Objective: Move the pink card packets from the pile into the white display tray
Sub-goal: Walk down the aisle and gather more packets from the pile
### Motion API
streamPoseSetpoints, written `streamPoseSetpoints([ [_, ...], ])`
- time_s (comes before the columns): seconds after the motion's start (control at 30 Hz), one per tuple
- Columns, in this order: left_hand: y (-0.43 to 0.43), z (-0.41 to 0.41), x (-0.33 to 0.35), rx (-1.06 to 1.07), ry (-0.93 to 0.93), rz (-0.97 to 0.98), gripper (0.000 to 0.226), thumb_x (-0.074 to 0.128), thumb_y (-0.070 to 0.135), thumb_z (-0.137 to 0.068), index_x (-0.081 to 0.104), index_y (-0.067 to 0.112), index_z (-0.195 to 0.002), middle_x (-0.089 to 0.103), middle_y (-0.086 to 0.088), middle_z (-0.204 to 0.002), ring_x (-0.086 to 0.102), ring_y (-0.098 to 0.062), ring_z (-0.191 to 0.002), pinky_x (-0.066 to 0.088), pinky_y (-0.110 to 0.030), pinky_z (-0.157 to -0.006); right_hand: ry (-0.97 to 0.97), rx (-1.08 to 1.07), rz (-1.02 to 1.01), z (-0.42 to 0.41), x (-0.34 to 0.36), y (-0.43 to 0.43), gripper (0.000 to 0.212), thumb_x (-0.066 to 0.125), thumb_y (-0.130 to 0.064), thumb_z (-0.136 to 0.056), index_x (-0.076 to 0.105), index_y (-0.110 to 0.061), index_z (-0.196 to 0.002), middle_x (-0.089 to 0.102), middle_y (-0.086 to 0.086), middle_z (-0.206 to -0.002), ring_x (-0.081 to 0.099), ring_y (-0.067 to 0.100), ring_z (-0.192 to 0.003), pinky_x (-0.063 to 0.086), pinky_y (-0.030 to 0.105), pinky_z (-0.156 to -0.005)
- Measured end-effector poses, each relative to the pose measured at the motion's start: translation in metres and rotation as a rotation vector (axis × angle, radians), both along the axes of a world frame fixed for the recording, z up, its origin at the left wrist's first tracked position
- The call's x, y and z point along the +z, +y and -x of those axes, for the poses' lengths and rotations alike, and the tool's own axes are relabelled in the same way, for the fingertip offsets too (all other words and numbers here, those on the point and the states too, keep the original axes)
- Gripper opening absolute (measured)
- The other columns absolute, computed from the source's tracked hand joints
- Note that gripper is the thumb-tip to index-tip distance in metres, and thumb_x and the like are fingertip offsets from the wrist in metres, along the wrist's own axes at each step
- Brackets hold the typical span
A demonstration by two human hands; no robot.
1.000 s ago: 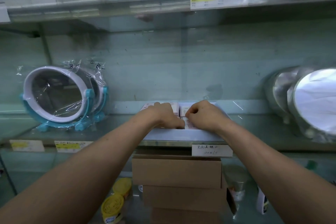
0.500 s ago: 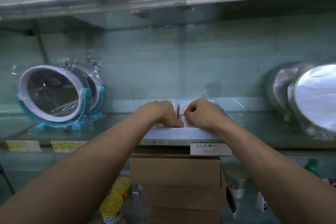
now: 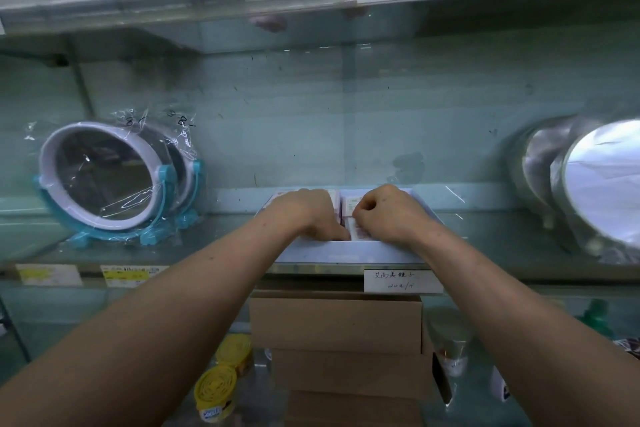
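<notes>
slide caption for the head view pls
Left hand and right hand handle pink card packets in the white display tray, wrapped mirror nearby.

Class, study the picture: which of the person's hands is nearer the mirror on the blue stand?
Left. The left hand lies in the tray, right of the mirror; the right hand lies beyond it, farther right.
</notes>
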State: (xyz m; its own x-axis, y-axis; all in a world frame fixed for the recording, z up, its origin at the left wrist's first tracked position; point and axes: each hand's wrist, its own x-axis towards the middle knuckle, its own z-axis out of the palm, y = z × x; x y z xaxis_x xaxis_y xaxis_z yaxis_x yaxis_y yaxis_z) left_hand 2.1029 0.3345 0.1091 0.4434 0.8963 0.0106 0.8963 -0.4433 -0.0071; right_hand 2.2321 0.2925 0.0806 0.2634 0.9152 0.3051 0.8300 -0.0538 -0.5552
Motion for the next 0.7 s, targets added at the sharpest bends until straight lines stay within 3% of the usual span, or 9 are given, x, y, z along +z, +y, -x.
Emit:
streamPoseSetpoints([
  [0.13,-0.005,0.011,0.011,0.009,-0.089,0.11,0.046,0.059,0.05,-0.084,0.065,0.012,-0.108,0.063,-0.005,-0.106,0.055,-0.022,-0.087,0.042,-0.026,-0.061,0.007,-0.018,-0.022,0.0,0.001,-0.003,0.022,0.048,-0.014,-0.084,0.069,-0.009,-0.08,0.07,0.008,-0.083,0.062,0.027,-0.084,0.05,0.033,-0.071],
  [0.3,-0.011,0.027,0.011,-0.015,-0.106,0.145,0.056,0.059,0.058,-0.082,0.066,0.014,-0.114,0.061,-0.006,-0.122,0.057,-0.024,-0.112,0.046,-0.034,-0.092,-0.057,-0.003,0.013,0.001,0.0,-0.001,0.022,0.051,-0.012,-0.079,0.071,-0.005,-0.081,0.072,0.009,-0.082,0.065,0.025,-0.082,0.055,0.036,-0.075],
  [0.43,-0.009,0.026,0.011,-0.003,-0.122,0.093,0.046,0.052,0.045,-0.091,0.067,0.008,-0.113,0.063,-0.009,-0.117,0.057,-0.023,-0.095,0.045,-0.032,-0.084,-0.154,0.014,0.053,-0.001,0.005,0.001,0.02,0.048,-0.008,-0.076,0.067,-0.003,-0.077,0.063,0.007,-0.069,0.054,0.025,-0.066,0.044,0.03,-0.06],
  [0.5,-0.004,0.026,0.012,0.007,-0.158,0.019,0.04,0.049,0.034,-0.094,0.064,0.005,-0.118,0.061,-0.012,-0.123,0.057,-0.025,-0.098,0.043,-0.032,-0.083,-0.181,0.019,0.047,-0.004,0.008,0.002,0.02,0.047,-0.007,-0.074,0.066,-0.001,-0.078,0.059,0.005,-0.065,0.05,0.023,-0.064,0.041,0.029,-0.06],
  [0.6,0.002,0.027,0.009,-0.007,-0.127,-0.014,0.045,0.04,0.026,-0.099,0.041,0.013,-0.142,0.039,-0.008,-0.148,0.041,-0.026,-0.13,0.033,-0.034,-0.104,-0.236,-0.018,0.002,-0.011,0.008,0.003,0.024,0.049,-0.012,-0.079,0.071,-0.009,-0.089,0.07,0.004,-0.081,0.062,0.025,-0.086,0.05,0.03,-0.074],
  [0.7,0.01,0.028,0.001,0.002,-0.051,0.075,0.05,0.033,0.029,-0.1,0.028,0.018,-0.148,0.029,-0.008,-0.154,0.032,-0.026,-0.137,0.027,-0.037,-0.111,-0.251,0.001,0.143,-0.018,0.006,0.003,0.018,0.05,-0.022,-0.084,0.065,-0.013,-0.08,0.063,0.002,-0.086,0.06,0.026,-0.094,0.048,0.029,-0.075],
])
